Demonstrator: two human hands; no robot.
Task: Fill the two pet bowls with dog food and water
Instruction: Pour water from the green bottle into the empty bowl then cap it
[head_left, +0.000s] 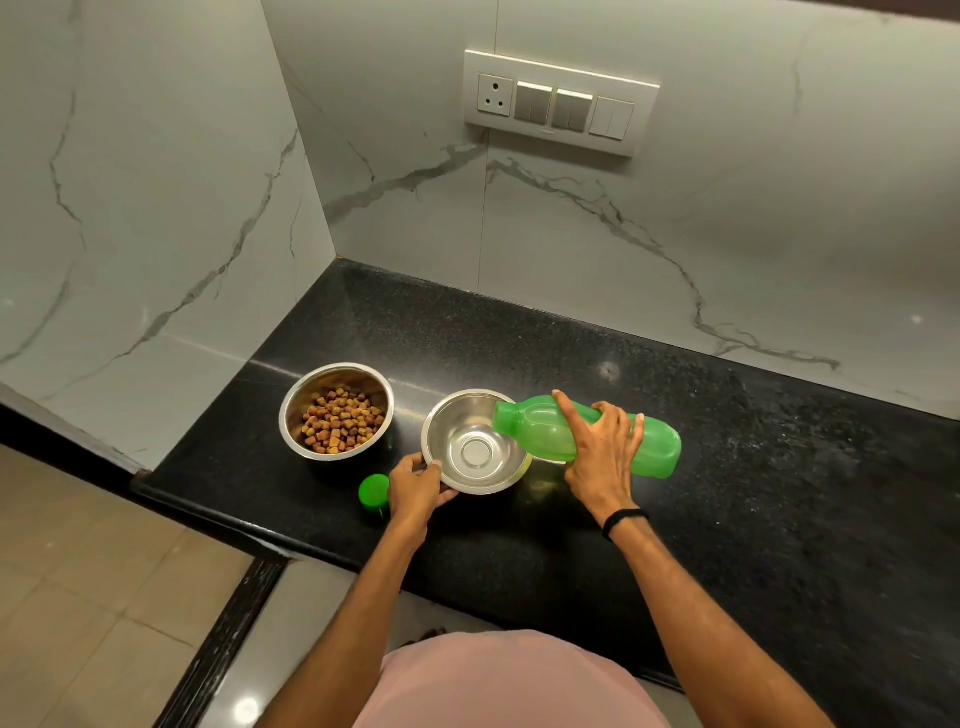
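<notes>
So, 1 bowl (336, 411) holds dog food (340, 420): done. My left hand (420, 486) grips the empty bowl's (475, 442) rim; my right hand (602, 447) clamps the tipped, uncapped bottle (587, 434). No water visible yet.

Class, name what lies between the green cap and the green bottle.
In the head view: the left hand gripping the empty steel bowl, between cap and bottle.

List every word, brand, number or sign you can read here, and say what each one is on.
None can be read.
Switch panel: a small mark on its lower edge, too small to read.
Green bottle: no label visible.
Green cap: plain.
Both steel bowls: no markings visible.
</notes>
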